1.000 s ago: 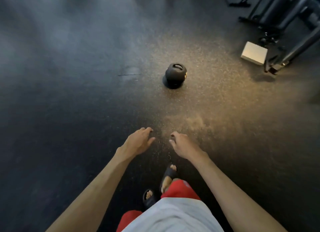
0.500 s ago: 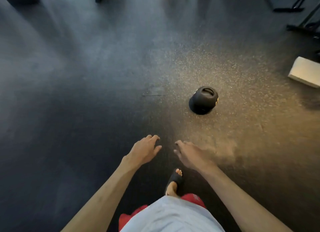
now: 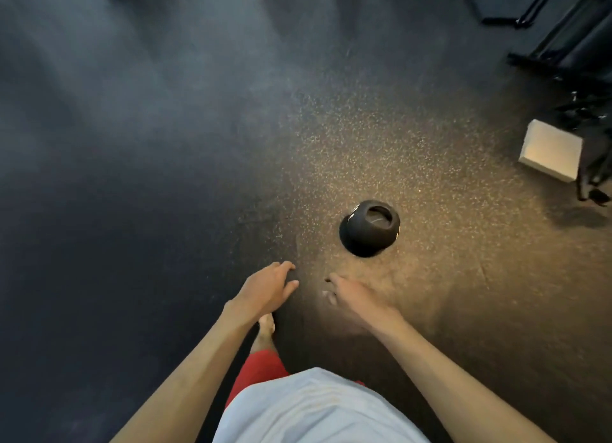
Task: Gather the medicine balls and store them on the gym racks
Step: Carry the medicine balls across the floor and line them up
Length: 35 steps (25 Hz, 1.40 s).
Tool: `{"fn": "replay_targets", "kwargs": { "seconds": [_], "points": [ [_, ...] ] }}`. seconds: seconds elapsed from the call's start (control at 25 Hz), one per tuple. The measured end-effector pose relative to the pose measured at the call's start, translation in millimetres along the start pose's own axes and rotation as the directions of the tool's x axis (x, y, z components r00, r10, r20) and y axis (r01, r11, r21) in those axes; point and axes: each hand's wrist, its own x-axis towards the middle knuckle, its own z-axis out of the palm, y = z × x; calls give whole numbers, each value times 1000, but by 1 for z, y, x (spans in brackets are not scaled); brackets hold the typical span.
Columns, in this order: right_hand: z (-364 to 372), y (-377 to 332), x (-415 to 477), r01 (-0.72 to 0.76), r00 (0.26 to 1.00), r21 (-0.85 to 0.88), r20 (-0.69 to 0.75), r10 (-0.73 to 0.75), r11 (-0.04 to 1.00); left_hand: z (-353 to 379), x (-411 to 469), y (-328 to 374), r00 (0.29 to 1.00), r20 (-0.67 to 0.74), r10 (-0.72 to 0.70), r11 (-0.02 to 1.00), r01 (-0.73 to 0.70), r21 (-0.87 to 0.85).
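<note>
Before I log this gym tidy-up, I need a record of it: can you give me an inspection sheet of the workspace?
Surface: dark speckled rubber floor, warm light on the right part.
Job's things: one black medicine ball with a grip recess on top, on the floor, untouched.
Clutter: white box on the floor at right.
Hands: left hand and right hand open, holding nothing, short of the ball.
Cables: nothing seen.
Surroundings: black equipment frames at upper right.
</note>
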Motion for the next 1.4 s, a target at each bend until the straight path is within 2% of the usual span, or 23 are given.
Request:
{"fn": "replay_targets", "kwargs": {
  "seconds": [0.12, 0.24, 0.36, 0.48, 0.72, 0.76, 0.84, 0.96, 1.04, 1.12, 1.24, 1.4],
  "points": [
    [-50, -9, 59, -115, 993, 128, -5, 117, 985, -56, 74, -12, 994, 62, 94, 995, -95, 25],
    [-95, -16, 124, -177, 973, 193, -114, 201, 965, -122, 152, -15, 973, 126, 195, 968, -211, 134],
    [-134, -14, 178, -255, 947, 286, -118, 299, 923, -170, 230, -3, 939, 189, 288, 921, -326, 213],
    [-171, 0, 220, -335, 913, 331, -115, 390, 882, -204, 304, 19, 898, 257, 358, 853, -426, 301],
    [-227, 69, 312, -385, 872, 515, -68, 484, 766, -247, 455, 89, 799, 444, 405, 721, -578, 382],
    [-237, 79, 320, -397, 863, 543, -54, 502, 740, -252, 473, 102, 776, 477, 413, 687, -609, 396],
    [-265, 106, 337, -436, 831, 584, -31, 555, 685, -267, 519, 144, 710, 562, 425, 556, -694, 456],
    [-292, 143, 347, -462, 756, 698, -12, 654, 547, -268, 576, 202, 623, 636, 455, 456, -777, 434],
    [-301, 166, 348, -503, 680, 746, 30, 732, 436, -260, 603, 243, 542, 707, 453, 323, -840, 437],
    [-305, 179, 347, -497, 617, 807, 69, 784, 320, -247, 626, 272, 472, 770, 430, 255, -881, 397],
    [-299, 193, 351, -515, 476, 853, 198, 857, 89, -218, 658, 315, 307, 882, 357, 92, -951, 294],
    [-301, 204, 369, -433, 292, 865, 400, 869, -253, -183, 698, 372, 112, 969, 220, -116, -983, 140]
  ]
}}
